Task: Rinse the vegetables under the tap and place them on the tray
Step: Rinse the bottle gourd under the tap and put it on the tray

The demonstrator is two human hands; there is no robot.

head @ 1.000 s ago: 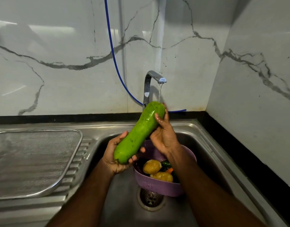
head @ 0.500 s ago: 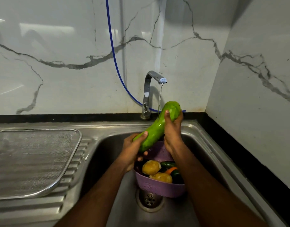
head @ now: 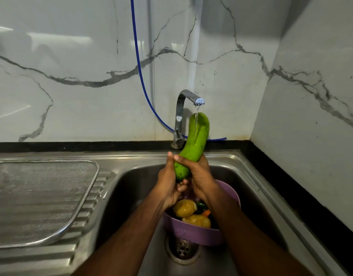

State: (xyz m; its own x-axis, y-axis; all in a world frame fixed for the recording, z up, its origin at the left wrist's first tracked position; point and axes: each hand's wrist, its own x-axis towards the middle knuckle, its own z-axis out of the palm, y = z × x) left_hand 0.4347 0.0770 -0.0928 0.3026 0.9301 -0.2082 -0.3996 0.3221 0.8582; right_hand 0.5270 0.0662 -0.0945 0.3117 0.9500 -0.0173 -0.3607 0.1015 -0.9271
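Marble-veined walls back a steel sink (head: 241,170), with the mesh tray (head: 42,200) on its drainboard. Over the basin, left hand (head: 168,184) and right hand (head: 199,176) together clasp the lower end of a long, smooth green gourd (head: 193,144) standing upright under the tap (head: 188,100). It looks wet, firm and fairly heavy (likely slippery); holding it mid-body should be safest.
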